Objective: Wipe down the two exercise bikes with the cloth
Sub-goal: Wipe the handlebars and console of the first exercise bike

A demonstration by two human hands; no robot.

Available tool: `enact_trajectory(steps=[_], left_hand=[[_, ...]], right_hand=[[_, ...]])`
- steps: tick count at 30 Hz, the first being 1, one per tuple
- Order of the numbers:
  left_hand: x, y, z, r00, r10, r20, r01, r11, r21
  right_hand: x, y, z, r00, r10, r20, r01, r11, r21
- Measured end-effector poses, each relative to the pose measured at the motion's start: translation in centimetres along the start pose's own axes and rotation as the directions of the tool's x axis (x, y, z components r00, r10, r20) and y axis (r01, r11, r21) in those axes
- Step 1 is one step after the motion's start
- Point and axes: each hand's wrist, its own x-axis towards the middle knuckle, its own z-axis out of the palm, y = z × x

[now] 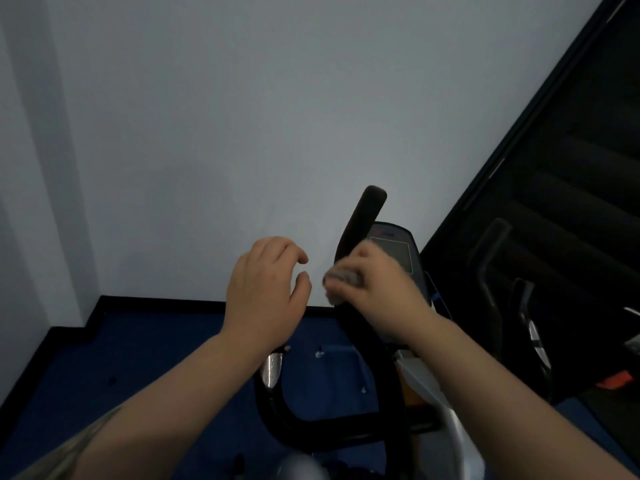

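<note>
An exercise bike stands in front of me, with a black handlebar [362,216] rising up the middle and a grey console [398,251] behind it. My right hand [377,289] is wrapped around the handlebar with a grey cloth [341,277] bunched under its fingers; hand and cloth are motion-blurred. My left hand [266,292] hovers just left of the bar, fingers curled and apart, holding nothing. A second bike [512,306] stands dark at the right, with curved black bars.
A pale wall fills the upper view, with a black skirting [166,301] along its foot. The floor [138,375] is blue carpet. A dark window or panel [571,150] leans across the right side. The bike's lower black frame [294,420] curves beneath my arms.
</note>
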Motion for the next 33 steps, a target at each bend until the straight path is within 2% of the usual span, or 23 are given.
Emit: enact_trajectory(steps=[3, 6, 8, 10, 12, 13, 15, 16, 18, 21, 22, 24, 26, 28, 30, 31, 33], left_hand=[[-0.1, 0.2, -0.1, 0.999, -0.034, 0.013, 0.035, 0.999, -0.018], [-0.1, 0.0, -0.4, 0.999, -0.014, 0.048, 0.014, 1.000, -0.006], [-0.1, -0.1, -0.6, 0.998, -0.006, 0.065, 0.007, 1.000, -0.016], [-0.1, -0.1, -0.7, 0.998, -0.012, 0.069, 0.015, 0.999, -0.044], [-0.4, 0.3, -0.6, 0.998, -0.037, 0.054, 0.042, 0.995, -0.095], [-0.6, 0.8, -0.6, 0.998, -0.047, 0.039, 0.052, 0.991, -0.124], [-1.2, 1.8, -0.1, 0.999, -0.008, 0.032, 0.012, 0.992, -0.129], [-1.6, 2.3, 0.2, 0.998, 0.040, 0.042, -0.035, 0.993, -0.109], [-2.0, 2.7, 0.6, 0.985, 0.140, 0.100, -0.129, 0.985, -0.111], [-1.8, 2.5, 1.1, 0.926, 0.284, 0.249, -0.254, 0.956, -0.145], [-1.8, 2.3, 1.1, 0.906, 0.311, 0.287, -0.283, 0.950, -0.134], [-1.9, 2.2, 1.2, 0.900, 0.301, 0.317, -0.268, 0.953, -0.143], [-1.9, 2.1, 1.2, 0.903, 0.266, 0.336, -0.223, 0.961, -0.162], [-1.7, 1.8, 1.3, 0.903, 0.255, 0.345, -0.217, 0.965, -0.145], [-1.7, 1.7, 1.3, 0.900, 0.256, 0.352, -0.224, 0.966, -0.129], [-1.7, 1.7, 1.2, 0.899, 0.258, 0.354, -0.226, 0.966, -0.128], [-1.8, 1.7, 1.2, 0.898, 0.269, 0.348, -0.235, 0.962, -0.138]], right_hand=[[1.1, -0.7, 0.5, 0.980, 0.045, -0.193, -0.032, 0.997, 0.070], [-1.8, -0.9, 2.2, 0.981, 0.039, -0.189, -0.008, 0.986, 0.164], [-4.8, 0.2, 1.9, 0.995, 0.006, -0.101, 0.013, 0.984, 0.179], [-7.2, 1.6, 0.5, 0.995, 0.004, 0.100, -0.018, 0.990, 0.138], [-8.0, 2.3, -1.0, 0.970, 0.058, 0.236, -0.120, 0.958, 0.259], [-7.6, 2.3, -1.4, 0.975, 0.088, 0.204, -0.160, 0.913, 0.374], [-5.7, 1.9, -1.0, 0.968, 0.250, 0.018, -0.221, 0.817, 0.532], [-4.6, 1.3, -0.4, 0.938, 0.342, -0.052, -0.258, 0.794, 0.551], [-3.8, 0.3, 1.7, 0.888, 0.448, -0.102, -0.311, 0.750, 0.583], [-7.0, 0.9, 2.5, 0.876, 0.462, -0.136, -0.362, 0.819, 0.446], [-8.0, 1.6, 1.8, 0.885, 0.454, -0.106, -0.383, 0.837, 0.391], [-8.0, 3.1, 0.4, 0.893, 0.449, 0.024, -0.427, 0.831, 0.357], [-6.0, 3.1, -0.2, 0.892, 0.445, 0.078, -0.440, 0.816, 0.374], [-4.0, 2.3, 0.9, 0.891, 0.447, 0.072, -0.426, 0.773, 0.470], [-4.7, 1.9, 2.2, 0.860, 0.508, 0.051, -0.430, 0.668, 0.608], [-6.2, 1.8, 2.5, 0.853, 0.521, 0.017, -0.421, 0.670, 0.611], [-10.0, 2.7, 2.4, 0.859, 0.506, -0.069, -0.418, 0.774, 0.475]])
